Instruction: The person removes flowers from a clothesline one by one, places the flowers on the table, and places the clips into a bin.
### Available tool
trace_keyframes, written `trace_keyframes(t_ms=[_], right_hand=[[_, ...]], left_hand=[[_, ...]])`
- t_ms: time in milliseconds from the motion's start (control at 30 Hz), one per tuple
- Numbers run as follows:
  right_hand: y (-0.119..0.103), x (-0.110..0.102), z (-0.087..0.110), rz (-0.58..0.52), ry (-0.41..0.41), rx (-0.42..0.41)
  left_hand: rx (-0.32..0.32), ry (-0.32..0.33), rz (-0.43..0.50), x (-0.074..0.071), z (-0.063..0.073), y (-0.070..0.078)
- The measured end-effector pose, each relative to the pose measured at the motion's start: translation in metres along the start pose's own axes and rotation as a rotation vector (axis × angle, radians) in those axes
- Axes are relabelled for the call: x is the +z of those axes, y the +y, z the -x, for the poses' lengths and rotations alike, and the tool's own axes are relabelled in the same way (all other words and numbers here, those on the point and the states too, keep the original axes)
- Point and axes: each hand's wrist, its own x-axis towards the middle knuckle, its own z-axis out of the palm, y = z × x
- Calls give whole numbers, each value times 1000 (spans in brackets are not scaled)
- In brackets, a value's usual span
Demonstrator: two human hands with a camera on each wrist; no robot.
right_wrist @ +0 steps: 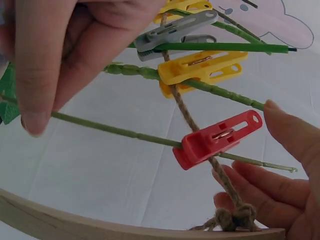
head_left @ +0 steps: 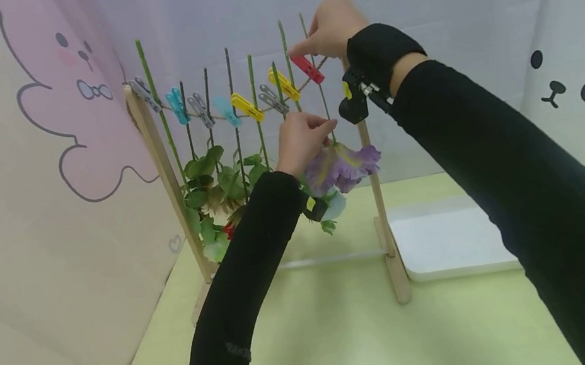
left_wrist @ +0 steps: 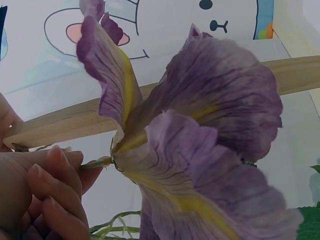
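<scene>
My left hand (head_left: 304, 139) pinches the green stem (right_wrist: 115, 131) of a purple iris-like flower (head_left: 344, 168) just behind its bloom. The flower hangs head down, its ruffled yellow-streaked petals (left_wrist: 225, 100) filling the left wrist view. A red clothespin (right_wrist: 220, 140) clamps this stem against a twine line (right_wrist: 185, 107) near the right post. Around the tail of that clothespin is my right hand (head_left: 335, 27), thumb and fingers spread apart; in the right wrist view they do not squeeze it. A yellow clothespin (right_wrist: 200, 67) holds the neighbouring stem.
The twine runs between two wooden posts (head_left: 377, 194). More flowers hang from yellow, grey and blue clothespins (head_left: 178, 106) to the left. A white tray (head_left: 451, 240) lies right of the stand on the pale green table (head_left: 340, 341). Cartoon-printed curtains (head_left: 85, 145) surround it.
</scene>
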Motion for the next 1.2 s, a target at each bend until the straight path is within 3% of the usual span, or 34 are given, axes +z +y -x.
trace_keyframes(t_ms=[133, 333, 533, 833, 1033, 1200], right_hand=[[1, 1, -4, 24, -36, -23], [2, -3, -6, -15, -84, 58], [1, -3, -5, -44, -123, 75], [-2, 1, -1, -93, -41, 80], [0, 3, 0, -142, -1, 115], [-1, 4, 0, -175, 31, 140]], left_hand=[[-8, -21, 11, 2, -2, -2], [31, -35, -4, 7, -2, -2], [37, -25, -45, 8, -2, -2], [15, -47, -31, 3, -5, -6], [51, -94, -36, 4, -5, -6], [67, -80, -74, 5, -5, -3]])
